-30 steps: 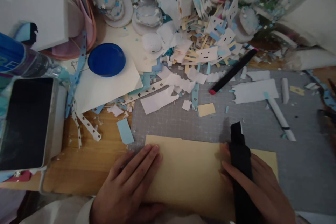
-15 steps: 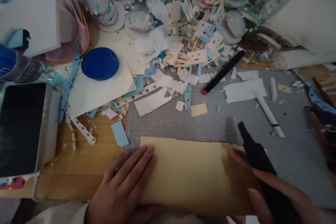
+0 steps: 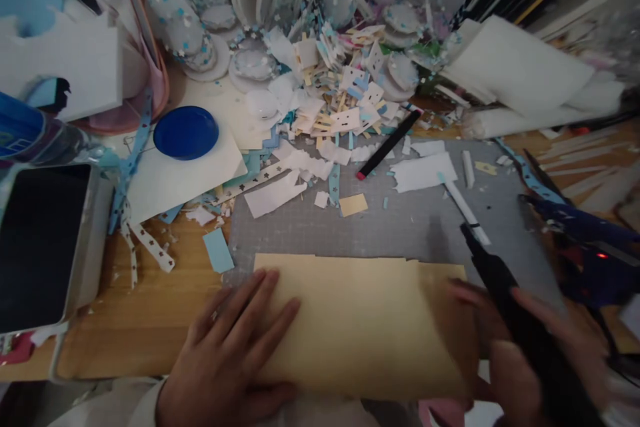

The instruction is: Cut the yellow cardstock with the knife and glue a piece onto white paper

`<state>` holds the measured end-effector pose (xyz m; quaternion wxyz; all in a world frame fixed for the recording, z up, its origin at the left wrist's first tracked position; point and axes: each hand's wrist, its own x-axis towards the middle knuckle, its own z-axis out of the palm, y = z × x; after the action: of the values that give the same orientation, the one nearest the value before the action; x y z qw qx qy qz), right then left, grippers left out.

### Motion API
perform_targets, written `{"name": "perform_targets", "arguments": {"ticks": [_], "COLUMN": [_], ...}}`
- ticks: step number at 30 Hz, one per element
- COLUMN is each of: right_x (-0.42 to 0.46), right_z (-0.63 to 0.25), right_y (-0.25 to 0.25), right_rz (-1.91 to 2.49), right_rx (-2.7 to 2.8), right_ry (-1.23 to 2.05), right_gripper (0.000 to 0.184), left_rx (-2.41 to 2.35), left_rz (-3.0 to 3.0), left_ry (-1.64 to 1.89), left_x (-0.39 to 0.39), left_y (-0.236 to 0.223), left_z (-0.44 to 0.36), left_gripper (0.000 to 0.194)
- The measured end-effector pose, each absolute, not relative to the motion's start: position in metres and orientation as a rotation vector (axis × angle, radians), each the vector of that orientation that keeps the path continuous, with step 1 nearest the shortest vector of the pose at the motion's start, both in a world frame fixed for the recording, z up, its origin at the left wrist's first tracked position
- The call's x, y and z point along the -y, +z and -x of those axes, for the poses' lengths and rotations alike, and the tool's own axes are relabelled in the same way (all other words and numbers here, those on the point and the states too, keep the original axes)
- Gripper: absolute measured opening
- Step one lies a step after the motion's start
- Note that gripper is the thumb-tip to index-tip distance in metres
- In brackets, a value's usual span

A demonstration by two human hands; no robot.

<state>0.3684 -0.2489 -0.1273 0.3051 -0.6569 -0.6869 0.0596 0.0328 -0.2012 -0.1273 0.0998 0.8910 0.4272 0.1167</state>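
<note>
A wide yellow-cream sheet of card lies near the front of a grey cutting mat. Its top edge shows small steps, as if several layers are stacked. My left hand rests flat on its left end, fingers spread. Over the right end, my right hand is closed around a long black tool with a narrow stepped tip pointing up and away; its exact kind is unclear. Motion blurs the right hand, and some of its fingers touch or hover at the card's right side; I cannot tell which.
On the mat lie a black pen, a white marker and paper scraps. Behind are small paper faces. Left stand a blue lid and a dark-screened device; right, a dark blue tool with a red light.
The view has swung right, so most things sit further left. My left index finger has spread from the others. My right hand still holds the black tool beside the card's right end.
</note>
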Motion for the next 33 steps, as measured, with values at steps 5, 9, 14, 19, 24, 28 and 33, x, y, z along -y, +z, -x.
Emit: {"name": "perform_targets", "arguments": {"ticks": [5, 9, 14, 19, 24, 28, 33], "right_x": [0.242, 0.235, 0.237, 0.238, 0.238, 0.24, 0.243], "right_z": [-0.35, -0.332, -0.33, -0.333, -0.335, -0.338, -0.344], "right_y": [-0.134, -0.144, -0.144, -0.141, -0.143, -0.146, -0.148], "right_rz": [1.59, 1.629, 1.656, 1.677, 1.644, 1.644, 1.623], "right_rx": [2.14, 2.257, 2.263, 2.258, 2.289, 2.302, 2.346], "right_ry": [0.138, 0.11, 0.149, 0.183, 0.153, 0.147, 0.203], "right_gripper": [0.024, 0.019, 0.022, 0.022, 0.022, 0.022, 0.028], "left_rx": [-1.264, -1.268, -1.279, -1.296, -1.26, -1.238, -1.237], "left_rz": [-2.653, -2.662, -2.677, -2.676, -2.705, -2.714, -2.691], "left_ry": [0.369, 0.342, 0.362, 0.352, 0.35, 0.355, 0.316], "left_x": [0.201, 0.201, 0.201, 0.2, 0.198, 0.198, 0.2], "left_y": [-0.13, -0.13, -0.13, -0.129, -0.128, -0.129, -0.127], "left_z": [-0.033, -0.033, -0.035, -0.036, -0.035, -0.034, -0.035], "left_gripper": [0.075, 0.074, 0.071, 0.066, 0.068, 0.069, 0.07]}}
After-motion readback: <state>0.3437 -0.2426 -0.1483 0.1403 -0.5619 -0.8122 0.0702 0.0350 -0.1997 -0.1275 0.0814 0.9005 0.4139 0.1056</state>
